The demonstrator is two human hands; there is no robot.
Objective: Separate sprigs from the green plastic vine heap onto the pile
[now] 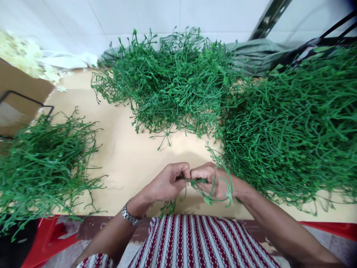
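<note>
My left hand (167, 182) and my right hand (212, 180) meet knuckle to knuckle just above the near edge of a tan board (125, 156). Both are closed in a pinch on one green plastic stem sprig (208, 190), whose thin branches loop over my right fingers and hang down below them. A metal watch (128, 215) is on my left wrist. A big heap of the same green stems (292, 126) lies right beside my right hand.
A second heap of stems (173, 82) lies at the back centre and a third pile (41, 163) at the left. Pale flower pieces (25, 56) sit far left by a black wire frame (25, 102). White tiled wall behind; red plastic (47, 238) below the board.
</note>
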